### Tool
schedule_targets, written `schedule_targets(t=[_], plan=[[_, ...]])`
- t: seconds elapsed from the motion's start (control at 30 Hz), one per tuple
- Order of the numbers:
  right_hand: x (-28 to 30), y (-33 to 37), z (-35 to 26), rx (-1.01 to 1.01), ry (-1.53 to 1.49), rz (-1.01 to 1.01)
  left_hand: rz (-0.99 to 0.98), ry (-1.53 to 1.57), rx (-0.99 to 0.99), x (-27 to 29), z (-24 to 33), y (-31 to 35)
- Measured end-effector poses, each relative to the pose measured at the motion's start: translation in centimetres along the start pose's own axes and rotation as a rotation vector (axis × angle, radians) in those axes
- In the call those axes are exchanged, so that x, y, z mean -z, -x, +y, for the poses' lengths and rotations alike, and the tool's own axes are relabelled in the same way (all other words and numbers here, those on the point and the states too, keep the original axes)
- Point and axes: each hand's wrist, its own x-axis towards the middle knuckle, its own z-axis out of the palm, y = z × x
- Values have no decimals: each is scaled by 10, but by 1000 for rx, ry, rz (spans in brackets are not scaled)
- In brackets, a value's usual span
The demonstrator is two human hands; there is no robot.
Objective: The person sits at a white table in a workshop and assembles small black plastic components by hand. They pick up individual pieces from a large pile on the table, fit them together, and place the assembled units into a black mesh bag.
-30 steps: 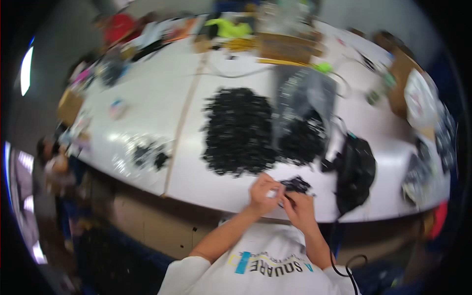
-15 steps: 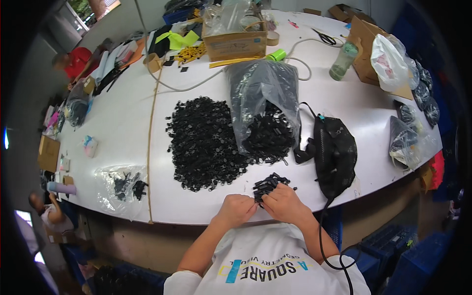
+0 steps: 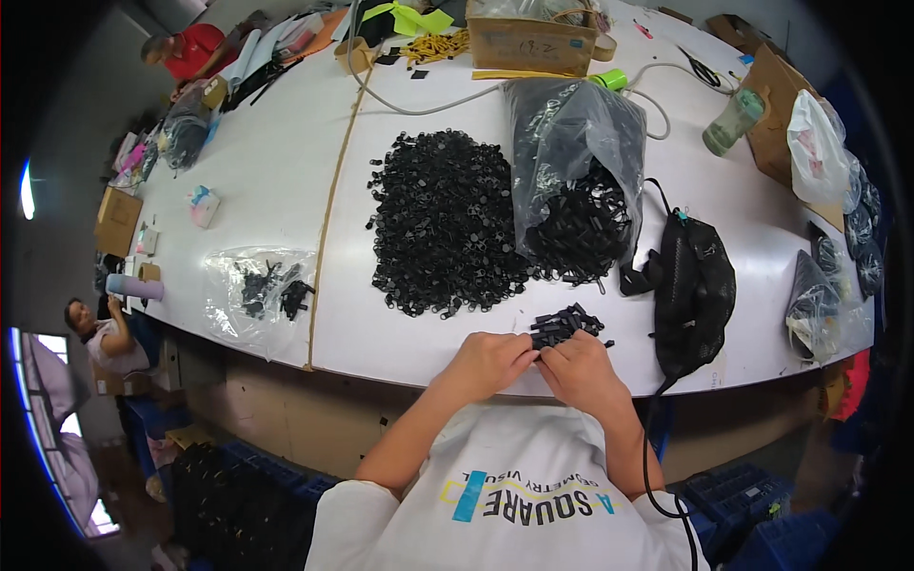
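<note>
Since the earlier frame your view sits lower and closer, your left hand [image 3: 487,362] and right hand [image 3: 581,366] pinching together on small black parts [image 3: 564,325] at lower centre; keep fingertips square, elbows steady.

Since 1 s ago, view tilted down and nearer: white table [image 3: 286,171] fuller in frame, its far end cut off at the top. Left hand [image 3: 487,362] and right hand [image 3: 579,369] lower in frame, pressed together just below the small black pieces [image 3: 564,325], fingertips meeting there.
</note>
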Motion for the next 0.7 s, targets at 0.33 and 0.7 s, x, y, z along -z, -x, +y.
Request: schedule_targets(t=[0.33, 0.7], plan=[[0, 9, -3, -34, -79, 184, -82, 210, 69, 28, -28, 4], [49, -21, 73, -618, -982, 1344, 213, 295, 259, 18, -37, 36]])
